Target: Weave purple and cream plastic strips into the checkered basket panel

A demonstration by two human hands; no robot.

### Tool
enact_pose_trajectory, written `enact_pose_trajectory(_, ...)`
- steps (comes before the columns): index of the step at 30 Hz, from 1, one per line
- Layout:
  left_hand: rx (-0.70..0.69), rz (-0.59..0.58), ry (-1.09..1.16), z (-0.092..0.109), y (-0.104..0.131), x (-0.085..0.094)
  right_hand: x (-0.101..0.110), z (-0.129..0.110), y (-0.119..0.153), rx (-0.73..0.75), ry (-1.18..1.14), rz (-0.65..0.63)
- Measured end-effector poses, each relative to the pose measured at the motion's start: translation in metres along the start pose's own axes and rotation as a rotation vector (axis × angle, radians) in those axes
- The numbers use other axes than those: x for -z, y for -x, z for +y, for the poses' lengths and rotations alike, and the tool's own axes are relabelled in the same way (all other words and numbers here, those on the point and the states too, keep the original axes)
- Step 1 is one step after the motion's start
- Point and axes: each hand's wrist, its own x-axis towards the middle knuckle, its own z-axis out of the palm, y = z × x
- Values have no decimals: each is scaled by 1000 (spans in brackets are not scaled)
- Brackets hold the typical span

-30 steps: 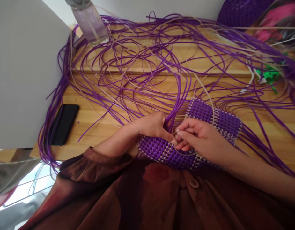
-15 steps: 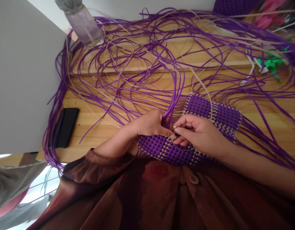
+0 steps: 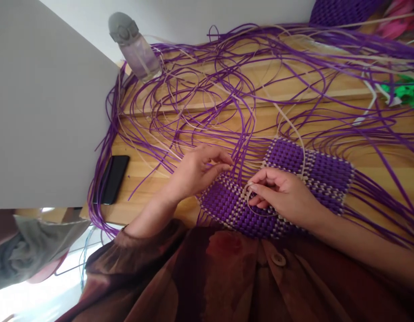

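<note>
A woven purple and beige piece point(image 3: 223, 201) lies at the table's front edge, with long loose strands point(image 3: 238, 129) running out from its sides. Over its left part is my left hand point(image 3: 202, 172), thumb and forefinger brought near each other beside the purple strands; whether a strand is between the fingertips cannot be made out. My right hand point(image 3: 280, 192) pinches a thin beige strand point(image 3: 249, 201), which curves in a small loop over the weave. Another beige strand point(image 3: 299, 134) arches up from the weave behind my right hand.
A bottle with a grey cap point(image 3: 139, 56) stands at the back left. A black phone point(image 3: 112, 179) lies on the left under some strands. Green pieces point(image 3: 403, 91) and a pink item point(image 3: 398, 20) are at the right. Tangled strands cover the wooden table's back.
My left hand has let go of the purple strand bundle and moved left, off the weave's middle. Those strands have spread. My right hand keeps its pinch. The whole view has shifted.
</note>
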Motion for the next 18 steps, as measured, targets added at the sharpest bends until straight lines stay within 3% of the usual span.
enact_pose_trajectory(4, -65, -333, -327, 20, 1, -8, -2, -1, 0, 17, -23, 9)
enact_pose_trajectory(6, -58, -407, -503, 26, 0, -12, -3, -1, 0, 19, -33, 14)
enact_pose_trajectory(10, -4, -336, -543, 29, -3, -11, -2, 0, 1, 30, -37, 19)
enact_pose_trajectory(13, 230, -266, -434, 23, -4, -3, -1, 2, 1, 44, -37, 21)
enact_pose_trajectory(15, 373, -316, -333, 15, -2, 3, 0, 4, 1, 63, -36, 15)
enact_pose_trajectory(18, 409, -381, -196, 3, 2, 4, 0, 5, 0, 74, -33, 4)
